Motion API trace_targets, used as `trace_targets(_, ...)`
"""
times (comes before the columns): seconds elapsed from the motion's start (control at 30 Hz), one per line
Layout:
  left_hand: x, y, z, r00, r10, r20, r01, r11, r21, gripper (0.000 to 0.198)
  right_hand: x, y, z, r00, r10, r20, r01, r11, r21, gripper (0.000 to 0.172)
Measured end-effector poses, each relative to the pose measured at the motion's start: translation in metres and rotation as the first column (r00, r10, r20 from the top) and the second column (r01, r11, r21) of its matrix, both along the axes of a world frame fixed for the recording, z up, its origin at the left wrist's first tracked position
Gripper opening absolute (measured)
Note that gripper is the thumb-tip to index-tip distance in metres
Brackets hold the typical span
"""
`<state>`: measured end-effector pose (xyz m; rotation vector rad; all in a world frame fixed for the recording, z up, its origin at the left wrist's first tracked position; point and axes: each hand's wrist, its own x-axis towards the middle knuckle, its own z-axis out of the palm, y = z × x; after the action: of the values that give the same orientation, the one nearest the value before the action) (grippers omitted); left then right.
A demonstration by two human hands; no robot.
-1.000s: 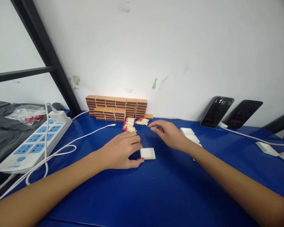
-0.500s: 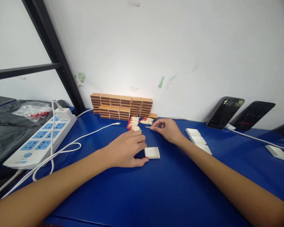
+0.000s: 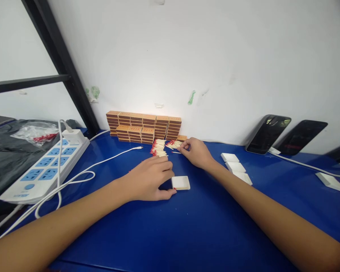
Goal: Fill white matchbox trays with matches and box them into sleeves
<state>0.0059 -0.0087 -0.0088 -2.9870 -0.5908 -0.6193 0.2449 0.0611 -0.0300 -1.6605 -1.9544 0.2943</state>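
My left hand (image 3: pixel 150 181) rests on the blue table (image 3: pixel 187 234), fingers curled, thumb and fingertips against the left side of a small white open matchbox tray (image 3: pixel 181 183). My right hand (image 3: pixel 194 152) reaches to the far pile of red-tipped matches (image 3: pixel 174 144), fingers pinched at its edge; whether a match is between them is too small to see. A second, neater pile of matches (image 3: pixel 158 147) lies just beyond my left hand. Stacked orange matchbox sleeves (image 3: pixel 144 127) stand against the wall behind both piles.
Three white trays (image 3: pixel 235 166) lie in a row to the right. Two dark phones (image 3: pixel 268 134) lean on the wall. A white power strip (image 3: pixel 44 170) with cables sits at left, a plastic bag (image 3: pixel 35 132) behind it. A white adapter (image 3: pixel 330 181) lies far right.
My right hand has moved away from me to the loose matches and closed from flat into a pinch. My left hand has stayed on the white tray.
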Motion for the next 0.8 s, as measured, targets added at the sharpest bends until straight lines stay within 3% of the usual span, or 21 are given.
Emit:
trace_targets(0.3,0.000,0.000,0.001,1.000,0.010,-0.009,-0.010,1.000,0.006,0.029,0.015,-0.006,0.005,0.968,0.226,0.109,-0.227,0.974,-0.006,0.014)
trace_targets(0.47,-0.003,0.003,0.004,1.000,0.022,-0.003,-0.022,0.999,0.030,0.030,0.017,-0.006,0.002,0.970,0.226,0.089,-0.229,0.973,0.020,0.013)
trace_targets(0.63,-0.006,0.011,0.006,0.999,0.048,-0.005,-0.048,0.997,0.056,0.032,0.016,-0.007,0.002,0.969,0.243,0.036,-0.240,0.968,-0.067,0.010)
trace_targets(0.8,-0.009,0.018,0.007,0.989,0.149,0.007,-0.149,0.986,0.072,0.032,0.016,-0.013,0.012,0.970,0.243,0.016,-0.241,0.968,-0.077,0.012)
